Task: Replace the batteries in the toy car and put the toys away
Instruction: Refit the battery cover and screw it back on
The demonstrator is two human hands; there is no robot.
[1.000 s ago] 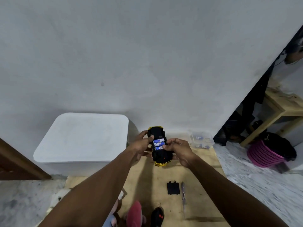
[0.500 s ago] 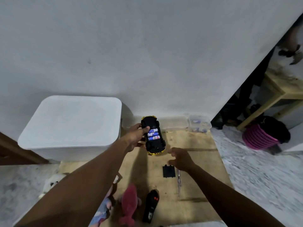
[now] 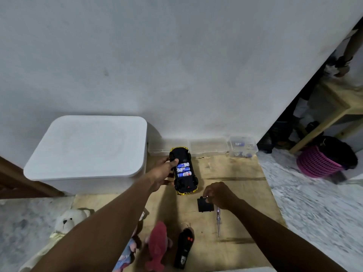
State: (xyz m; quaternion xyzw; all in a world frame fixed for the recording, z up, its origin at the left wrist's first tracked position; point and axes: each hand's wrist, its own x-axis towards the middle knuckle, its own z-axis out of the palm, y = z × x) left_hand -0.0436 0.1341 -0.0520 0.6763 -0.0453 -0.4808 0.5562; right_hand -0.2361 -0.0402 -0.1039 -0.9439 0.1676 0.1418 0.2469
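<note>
The black and yellow toy car [image 3: 184,185] is upside down, its open compartment showing three blue batteries [image 3: 183,170]. My left hand [image 3: 164,173] grips the car from its left side, thumb on the underside. My right hand [image 3: 216,194] is down on the wooden board [image 3: 235,185], fingers pinching the top edge of the black battery cover [image 3: 204,207]. A screwdriver [image 3: 218,222] lies just right of the cover. The black remote control [image 3: 184,248] lies near the front edge.
A large white lidded bin [image 3: 88,150] stands left against the wall. Clear plastic boxes [image 3: 209,147], one with small parts [image 3: 243,146], line the wall. A white teddy bear [image 3: 68,220], a pink plush [image 3: 157,246] and a doll lie near me. A pink basket [image 3: 318,163] sits right.
My right hand left the car and dropped to the battery cover on the board, closing its fingers on it. My left hand kept hold of the car. The view tilted down.
</note>
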